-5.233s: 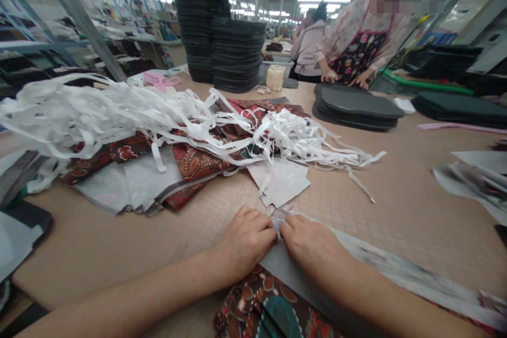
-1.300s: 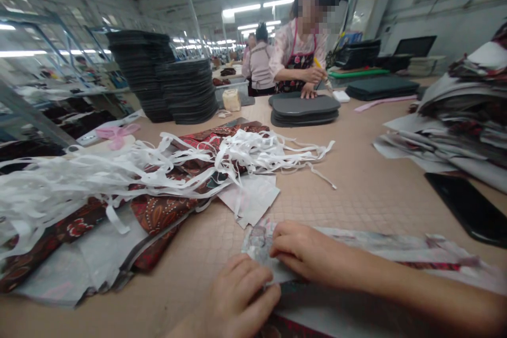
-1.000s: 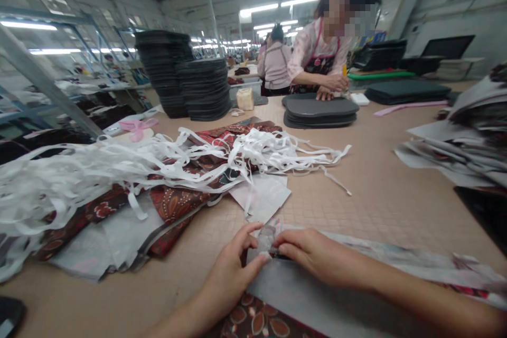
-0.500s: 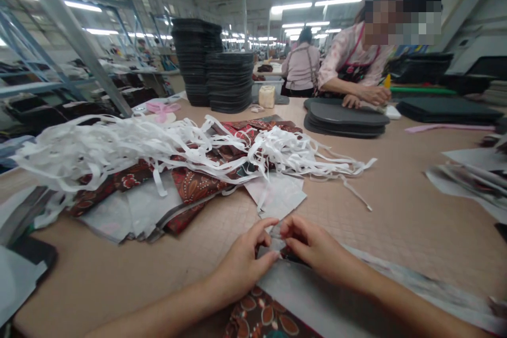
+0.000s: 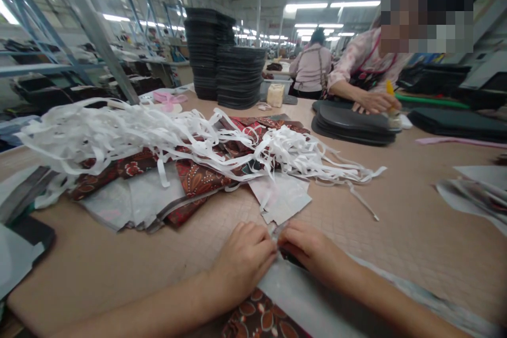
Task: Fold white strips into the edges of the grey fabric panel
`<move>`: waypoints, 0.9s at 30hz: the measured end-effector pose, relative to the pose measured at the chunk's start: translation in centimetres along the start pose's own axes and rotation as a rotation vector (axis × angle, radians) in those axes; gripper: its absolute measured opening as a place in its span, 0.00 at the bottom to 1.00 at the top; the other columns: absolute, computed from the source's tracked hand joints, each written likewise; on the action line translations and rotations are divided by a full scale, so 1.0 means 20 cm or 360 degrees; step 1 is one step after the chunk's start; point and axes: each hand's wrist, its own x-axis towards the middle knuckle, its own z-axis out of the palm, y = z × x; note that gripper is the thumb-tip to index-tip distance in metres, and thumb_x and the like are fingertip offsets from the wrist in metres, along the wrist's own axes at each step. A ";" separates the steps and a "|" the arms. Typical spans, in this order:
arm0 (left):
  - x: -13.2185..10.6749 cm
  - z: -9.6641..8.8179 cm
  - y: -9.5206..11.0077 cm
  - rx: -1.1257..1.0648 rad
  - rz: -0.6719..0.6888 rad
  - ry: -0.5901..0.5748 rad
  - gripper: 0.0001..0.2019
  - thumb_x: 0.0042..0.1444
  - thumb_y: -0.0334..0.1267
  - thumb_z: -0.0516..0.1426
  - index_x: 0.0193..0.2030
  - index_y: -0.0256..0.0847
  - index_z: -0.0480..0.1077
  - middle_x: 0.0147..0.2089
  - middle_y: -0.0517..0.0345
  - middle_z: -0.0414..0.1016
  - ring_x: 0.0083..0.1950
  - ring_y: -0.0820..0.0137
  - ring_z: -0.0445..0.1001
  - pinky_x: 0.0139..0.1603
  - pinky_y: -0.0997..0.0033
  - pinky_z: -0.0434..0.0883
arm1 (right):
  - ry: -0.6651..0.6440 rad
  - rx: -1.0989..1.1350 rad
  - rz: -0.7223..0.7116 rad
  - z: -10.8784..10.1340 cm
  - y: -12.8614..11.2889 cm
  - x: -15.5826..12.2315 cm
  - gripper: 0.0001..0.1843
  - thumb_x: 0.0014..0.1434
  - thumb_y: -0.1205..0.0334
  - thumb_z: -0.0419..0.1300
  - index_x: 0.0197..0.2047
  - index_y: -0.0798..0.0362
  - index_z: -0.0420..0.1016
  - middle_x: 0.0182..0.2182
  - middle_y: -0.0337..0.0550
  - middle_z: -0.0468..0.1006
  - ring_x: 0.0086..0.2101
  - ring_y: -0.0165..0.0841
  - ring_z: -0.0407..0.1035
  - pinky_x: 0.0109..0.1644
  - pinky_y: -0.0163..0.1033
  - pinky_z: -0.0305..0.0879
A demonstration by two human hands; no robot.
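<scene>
My left hand (image 5: 250, 254) is closed at the edge of a brown patterned fabric piece with pale grey backing (image 5: 291, 288), its fingertips bent down and pressed together. Close beside it, my right hand (image 5: 311, 248) curls over the same edge, with a dark bit showing under its fingers. The exact pinch is hidden behind my knuckles. The fabric's printed side (image 5: 264, 317), with leaf shapes, shows below my left wrist. Just beyond my fingers lies a pale grey-backed piece (image 5: 281, 195), partly under a tangle of white strips (image 5: 283, 149).
Patterned fabric pieces (image 5: 202, 185) lie under the strips. Tall stacks of black panels (image 5: 241, 76) stand at the back. Across the table (image 5: 415, 211), a co-worker's hand (image 5: 378, 100) holds a yellow-topped tool over dark panels (image 5: 352, 124). Papery pieces (image 5: 475, 193) lie at right.
My left hand has closed from an open curve between thumb and finger, its back now turned up. My right fingers have lowered onto the fabric edge. The view has shifted slightly left.
</scene>
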 end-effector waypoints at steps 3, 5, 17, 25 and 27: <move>-0.01 0.02 -0.01 0.0129 0.0125 0.0017 0.10 0.63 0.33 0.48 0.34 0.38 0.68 0.33 0.56 0.66 0.36 0.66 0.62 0.36 0.65 0.61 | -0.0017 -0.0053 0.0059 0.01 0.01 0.01 0.08 0.61 0.74 0.52 0.32 0.56 0.68 0.31 0.41 0.69 0.33 0.31 0.62 0.37 0.35 0.59; -0.01 0.03 -0.02 0.0188 0.0174 0.0019 0.12 0.64 0.33 0.47 0.33 0.38 0.68 0.33 0.56 0.66 0.35 0.67 0.62 0.35 0.66 0.60 | -0.0033 -0.0071 0.0114 0.01 0.01 0.02 0.07 0.60 0.76 0.52 0.33 0.56 0.67 0.31 0.41 0.69 0.32 0.31 0.62 0.36 0.35 0.59; -0.02 0.02 0.02 0.0434 0.0411 -0.0140 0.11 0.63 0.30 0.45 0.41 0.34 0.67 0.36 0.52 0.67 0.36 0.63 0.63 0.36 0.62 0.64 | -0.0079 -0.0124 0.0105 0.02 0.03 0.05 0.07 0.60 0.76 0.50 0.34 0.56 0.65 0.31 0.40 0.67 0.31 0.29 0.61 0.35 0.34 0.57; -0.01 0.02 0.04 0.0497 0.0393 -0.0165 0.12 0.63 0.30 0.44 0.48 0.30 0.65 0.38 0.50 0.68 0.37 0.62 0.64 0.36 0.61 0.66 | -0.0178 -0.0238 0.0102 0.02 0.01 0.09 0.09 0.58 0.78 0.49 0.33 0.57 0.65 0.31 0.40 0.66 0.30 0.29 0.60 0.33 0.33 0.56; -0.01 0.02 0.04 0.0473 0.0364 -0.0209 0.14 0.64 0.31 0.42 0.48 0.31 0.66 0.39 0.50 0.69 0.38 0.61 0.64 0.37 0.60 0.67 | -0.0172 -0.0272 0.0095 0.02 0.01 0.09 0.09 0.59 0.77 0.49 0.33 0.57 0.65 0.31 0.41 0.66 0.30 0.29 0.60 0.33 0.34 0.56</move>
